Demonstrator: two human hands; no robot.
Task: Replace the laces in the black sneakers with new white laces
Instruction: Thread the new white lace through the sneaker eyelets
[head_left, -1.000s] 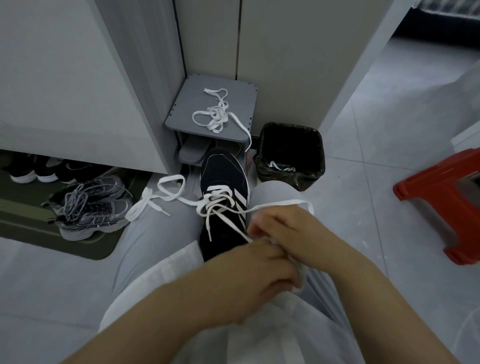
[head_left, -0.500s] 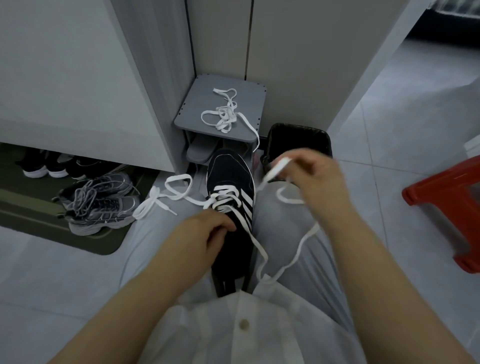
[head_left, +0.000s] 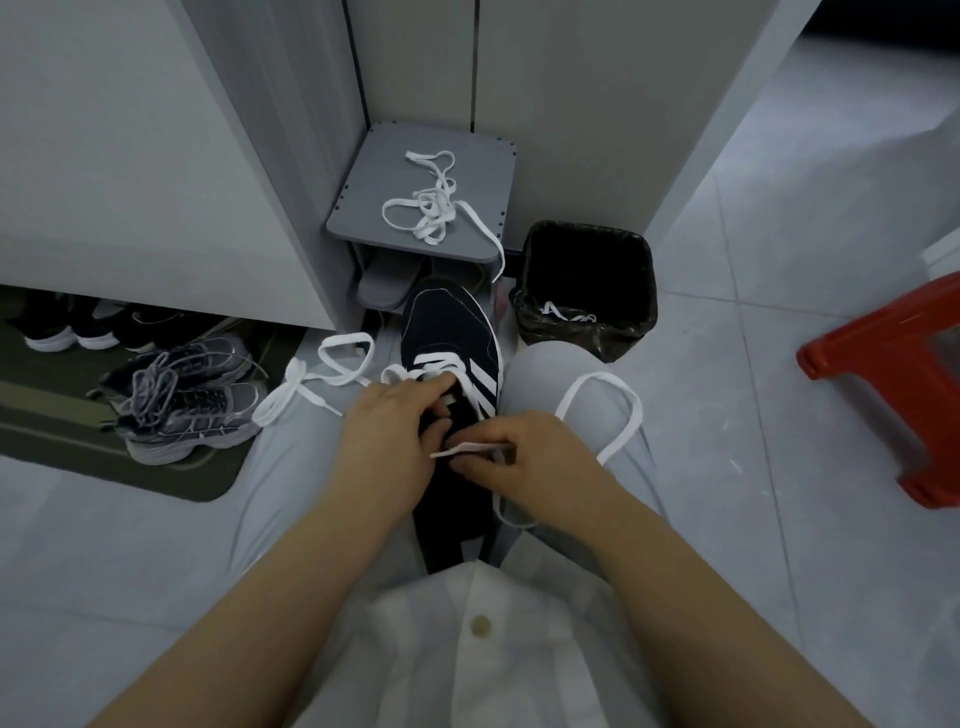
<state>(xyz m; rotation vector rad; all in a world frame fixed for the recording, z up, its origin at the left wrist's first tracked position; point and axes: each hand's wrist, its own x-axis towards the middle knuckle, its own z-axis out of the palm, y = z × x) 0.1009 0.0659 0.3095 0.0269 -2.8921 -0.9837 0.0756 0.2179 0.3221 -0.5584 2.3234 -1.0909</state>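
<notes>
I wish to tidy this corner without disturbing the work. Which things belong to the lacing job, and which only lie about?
Job:
black sneaker with white stripes, gripped by the left hand
flat white lace, pinched by the right hand
spare white lace on the small grey rack

Lying about:
pair of grey running shoes
black lined bin
red plastic stool

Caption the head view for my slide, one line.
A white lace goes into a black sneaker between the knees: left hand holding the sneaker, right hand pinching the lace end.
</notes>
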